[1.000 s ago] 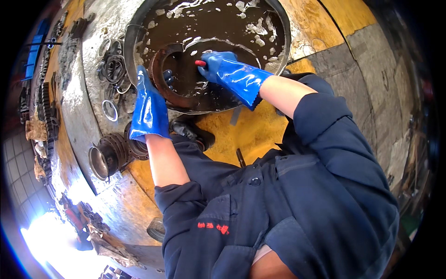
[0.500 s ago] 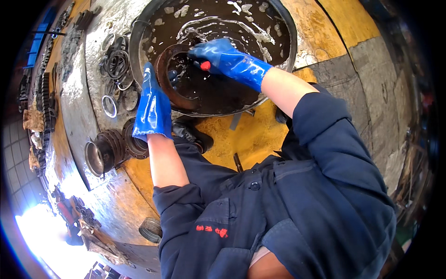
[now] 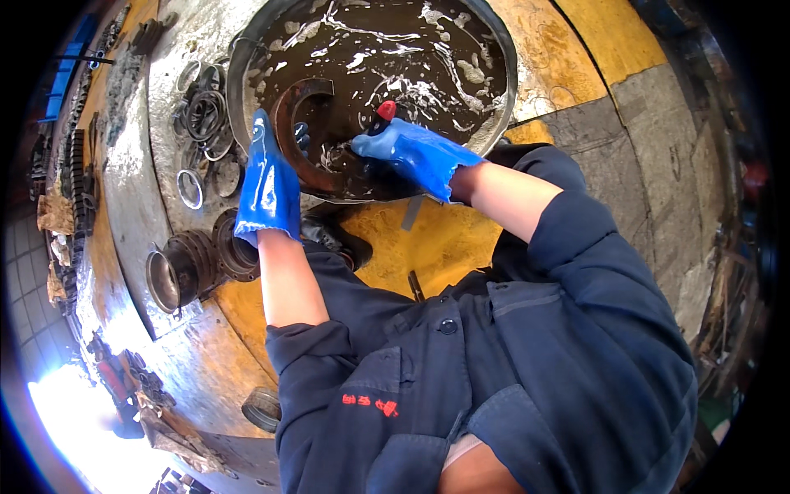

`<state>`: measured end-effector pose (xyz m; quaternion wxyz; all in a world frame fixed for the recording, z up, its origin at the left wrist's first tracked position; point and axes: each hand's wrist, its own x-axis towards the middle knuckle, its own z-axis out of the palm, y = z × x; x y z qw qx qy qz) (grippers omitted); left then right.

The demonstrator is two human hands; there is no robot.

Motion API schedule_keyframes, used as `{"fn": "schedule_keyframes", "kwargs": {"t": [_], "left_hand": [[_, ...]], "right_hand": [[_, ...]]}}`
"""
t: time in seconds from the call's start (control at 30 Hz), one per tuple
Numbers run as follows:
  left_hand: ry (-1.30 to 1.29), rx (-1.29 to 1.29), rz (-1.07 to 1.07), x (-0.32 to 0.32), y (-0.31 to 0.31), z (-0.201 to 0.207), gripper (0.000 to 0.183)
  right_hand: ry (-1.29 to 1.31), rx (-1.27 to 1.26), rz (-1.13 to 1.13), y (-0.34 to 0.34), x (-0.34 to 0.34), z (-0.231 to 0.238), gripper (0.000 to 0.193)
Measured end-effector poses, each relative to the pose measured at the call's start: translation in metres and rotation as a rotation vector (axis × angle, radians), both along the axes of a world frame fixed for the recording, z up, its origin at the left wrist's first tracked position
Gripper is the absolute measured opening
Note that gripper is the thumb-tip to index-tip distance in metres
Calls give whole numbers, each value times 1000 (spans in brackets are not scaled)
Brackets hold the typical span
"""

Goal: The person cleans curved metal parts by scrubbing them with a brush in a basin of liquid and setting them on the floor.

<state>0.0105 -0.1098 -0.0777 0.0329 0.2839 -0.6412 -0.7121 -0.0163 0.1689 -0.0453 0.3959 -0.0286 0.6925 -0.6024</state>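
A round dark tub (image 3: 509,92) of murky brown liquid with pale foam stands in front of me. My left hand (image 3: 268,177), in a blue rubber glove, is closed on a rusty metal ring (image 3: 285,123) half sunk in the liquid; its fingertips show inside the ring's opening. My right hand (image 3: 403,144), gloved alike, is closed round a tool with a dark, red-ended handle (image 3: 385,113). It is low over the liquid, right of the ring and apart from its visible rim. The tool's working end is hidden, so its kind is unclear.
Left of the tub lie several thin metal rings (image 3: 206,115). Nearer me, a ribbed metal cylinder (image 3: 174,276) lies beside a flanged round part (image 3: 234,245). A short metal ring (image 3: 262,408) rests on the floor by my left side. My shoe (image 3: 350,247) is beside the tub.
My right hand has moved down and right from the ring's upper edge with the tool, whose red end now points up. The ring's upper end is uncovered; my left hand has hardly moved.
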Motion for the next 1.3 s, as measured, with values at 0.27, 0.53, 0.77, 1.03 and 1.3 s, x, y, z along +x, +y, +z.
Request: {"fn": "schedule_keyframes", "kwargs": {"t": [0.27,0.53,0.77,1.03,1.3], "left_hand": [[2,-7,-26,-7,4,-6,79],[0,-103,-5,-10,-19,-23,79],[-54,20,161,-15,-28,-55,87],[-64,29,126,16,-18,-35,81],[-72,9,79,26,-8,-15,76]], "right_hand": [[-103,-322,-207,-22,13,-12,38],[298,-356,-114,-41,-15,27,24],[641,-73,-55,-59,-91,20,34],[283,395,-376,-43,-120,-23,50],[167,529,-290,-23,-87,-21,49]]}}
